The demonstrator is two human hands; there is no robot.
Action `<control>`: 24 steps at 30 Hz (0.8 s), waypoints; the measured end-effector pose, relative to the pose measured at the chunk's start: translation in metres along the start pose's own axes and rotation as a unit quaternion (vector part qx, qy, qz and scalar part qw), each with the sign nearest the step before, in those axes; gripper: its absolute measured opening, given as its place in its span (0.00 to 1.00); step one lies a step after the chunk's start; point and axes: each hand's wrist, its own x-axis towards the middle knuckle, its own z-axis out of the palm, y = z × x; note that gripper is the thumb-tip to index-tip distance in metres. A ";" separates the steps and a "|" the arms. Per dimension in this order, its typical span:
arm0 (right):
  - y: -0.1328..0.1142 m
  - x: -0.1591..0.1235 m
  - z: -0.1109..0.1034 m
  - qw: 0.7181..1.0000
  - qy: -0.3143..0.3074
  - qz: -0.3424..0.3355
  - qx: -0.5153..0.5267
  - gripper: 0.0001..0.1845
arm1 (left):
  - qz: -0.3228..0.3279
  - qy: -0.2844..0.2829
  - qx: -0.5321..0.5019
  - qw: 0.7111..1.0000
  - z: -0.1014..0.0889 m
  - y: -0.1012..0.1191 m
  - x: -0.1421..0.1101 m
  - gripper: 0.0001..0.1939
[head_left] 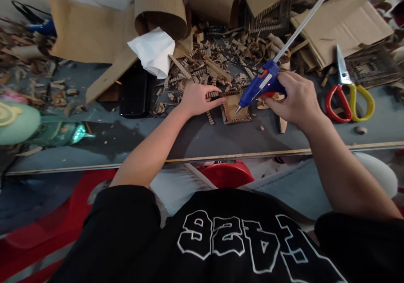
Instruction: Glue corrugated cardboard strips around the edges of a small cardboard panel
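Observation:
My right hand (295,100) grips a blue hot glue gun (260,85) with a long clear glue stick (304,20) sticking out behind it. Its nozzle points down at a small square cardboard piece (233,112) on the grey table (195,136). My left hand (198,99) pinches a thin corrugated cardboard strip (221,94) just above that square, fingers closed on it. Both hands are close together near the table's middle.
Red and yellow scissors (345,93) lie to the right. A heap of cardboard strips (208,64), flat cardboard sheets (88,30), a white cloth (154,51) and a black box (135,91) fill the back. A green bottle (41,127) lies at left.

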 end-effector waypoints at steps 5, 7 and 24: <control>-0.003 -0.006 0.005 0.999 -0.032 -0.027 -0.030 0.10 | -0.006 -0.013 -0.019 1.000 0.002 0.002 0.000 0.42; -0.004 -0.006 0.008 0.998 -0.028 -0.038 -0.044 0.11 | -0.021 -0.012 -0.021 0.999 0.002 0.003 0.000 0.40; -0.014 -0.005 0.001 0.995 -0.077 -0.012 -0.062 0.12 | -0.025 0.000 -0.039 0.999 0.005 0.003 0.000 0.39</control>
